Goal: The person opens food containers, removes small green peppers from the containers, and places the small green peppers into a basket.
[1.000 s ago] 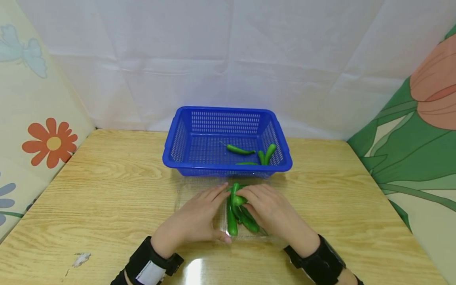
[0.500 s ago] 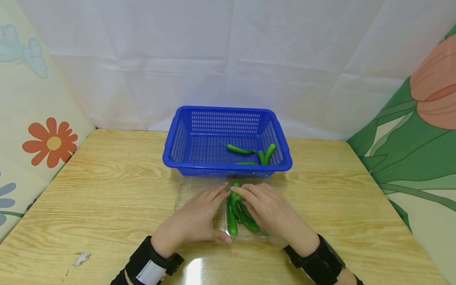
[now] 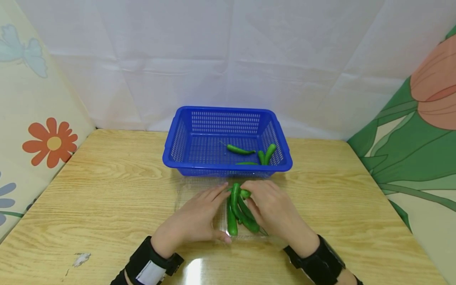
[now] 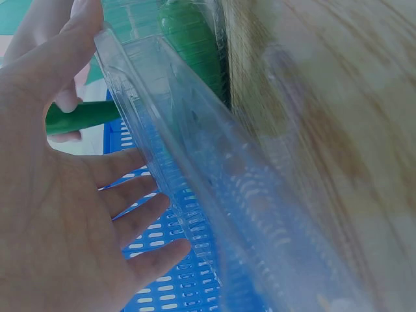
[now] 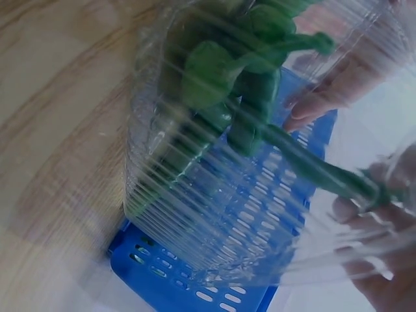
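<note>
Near the table's middle lies a clear plastic box (image 3: 189, 190), its wall (image 4: 214, 175) large in the left wrist view. Several green peppers (image 3: 232, 222) are bunched in its right part, seen through the plastic in the right wrist view as a pile (image 5: 208, 78). My right hand (image 3: 274, 206) pinches one green pepper (image 3: 246, 194) over the others. My left hand (image 3: 196, 215) is spread beside the peppers. In the left wrist view its straight fingers (image 4: 140, 195) touch the box's edge. My right palm hides part of the pile.
Directly behind the box stands a blue plastic basket (image 3: 228, 167), with several green peppers (image 3: 240, 150) at its right side. A white cloth (image 3: 228, 63) hangs behind the wooden table (image 3: 107, 190). Patterned panels flank it left and right.
My right hand has drawn the pinched pepper slightly right and away from me, off the pepper that now shows whole in the pile. My left hand has stayed put.
</note>
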`<state>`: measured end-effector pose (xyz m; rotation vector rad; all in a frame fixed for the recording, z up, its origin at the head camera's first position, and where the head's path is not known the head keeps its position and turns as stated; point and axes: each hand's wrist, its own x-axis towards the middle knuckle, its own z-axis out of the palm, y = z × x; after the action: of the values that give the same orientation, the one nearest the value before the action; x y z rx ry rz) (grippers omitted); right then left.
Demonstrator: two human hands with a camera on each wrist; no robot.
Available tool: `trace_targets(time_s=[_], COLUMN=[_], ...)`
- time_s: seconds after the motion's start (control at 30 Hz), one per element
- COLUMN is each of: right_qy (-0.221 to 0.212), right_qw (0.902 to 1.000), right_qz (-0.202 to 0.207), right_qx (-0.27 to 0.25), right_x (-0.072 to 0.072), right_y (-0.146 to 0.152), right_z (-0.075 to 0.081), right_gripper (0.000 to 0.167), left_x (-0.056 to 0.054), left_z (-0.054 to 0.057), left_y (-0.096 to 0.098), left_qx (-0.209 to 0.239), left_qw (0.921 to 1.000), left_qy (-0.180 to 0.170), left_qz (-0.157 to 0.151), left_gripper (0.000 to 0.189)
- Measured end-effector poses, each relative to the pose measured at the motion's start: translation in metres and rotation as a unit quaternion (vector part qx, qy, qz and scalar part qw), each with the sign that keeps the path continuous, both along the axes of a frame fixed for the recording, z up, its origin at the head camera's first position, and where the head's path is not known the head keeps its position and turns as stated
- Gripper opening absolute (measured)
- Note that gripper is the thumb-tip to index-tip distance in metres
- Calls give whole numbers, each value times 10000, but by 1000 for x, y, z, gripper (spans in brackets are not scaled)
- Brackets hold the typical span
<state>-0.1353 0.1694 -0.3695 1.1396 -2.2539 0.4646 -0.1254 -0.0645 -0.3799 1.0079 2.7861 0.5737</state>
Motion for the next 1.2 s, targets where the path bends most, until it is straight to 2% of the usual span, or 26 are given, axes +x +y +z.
trace_targets(time_s=[0.13, 0.23, 0.4, 0.7, 0.93, 1.2], right_qy=[195, 471, 853, 1090, 1396, 1544], right_qw=[9995, 9975, 9926, 9876, 9795, 9746], right_qz=[21, 185, 420, 434, 546, 431], right_qx=[-265, -498, -762, -1041, -1348, -1565], right_x=[1, 0, -1, 0, -1, -2], right_y=[0, -1, -3, -2, 0, 2], right_z=[1, 1, 2, 5, 7, 11], right_gripper=[25, 31, 29, 26, 22, 20], left_x=[0, 1, 1, 1, 1, 1], left_z=[0, 1, 1, 1, 1, 1], left_y=[0, 0, 0, 0, 0, 1], left_qx=[-19, -21, -8, -51, -39, -88], left_qw=[10000, 10000, 10000, 10000, 10000, 9999], left_qy=[13, 1, -7, -22, -27, -30], left_qz=[5, 7, 5, -1, 7, 55], left_gripper=[114, 114, 114, 114, 114, 116])
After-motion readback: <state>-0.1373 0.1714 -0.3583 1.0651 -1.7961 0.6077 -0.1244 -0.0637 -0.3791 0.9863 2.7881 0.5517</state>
